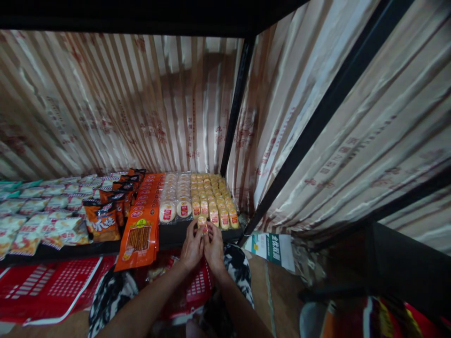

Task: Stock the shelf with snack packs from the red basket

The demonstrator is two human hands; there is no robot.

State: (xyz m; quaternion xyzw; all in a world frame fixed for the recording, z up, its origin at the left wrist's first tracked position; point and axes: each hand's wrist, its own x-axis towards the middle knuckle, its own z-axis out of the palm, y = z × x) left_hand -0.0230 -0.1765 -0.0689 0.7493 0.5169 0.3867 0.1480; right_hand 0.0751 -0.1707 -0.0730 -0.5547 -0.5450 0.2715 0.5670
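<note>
Packet, small, yellow-and-red, plastic-wrapped: just in front of rows of matching yellow packets.
Left hand: fingers closed on its left side.
Right hand: fingers closed on its right side.
Shelf, long, black: bears those rows, clear-wrapped round white cakes beside them.

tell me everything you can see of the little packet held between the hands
The packet is small, pale yellow with some red on its front, in what looks like plastic film. It seems roughly upright, held by the fingers of the left hand and right hand, in front of similar yellow packets. Fingers partly cover its lower part.
</note>
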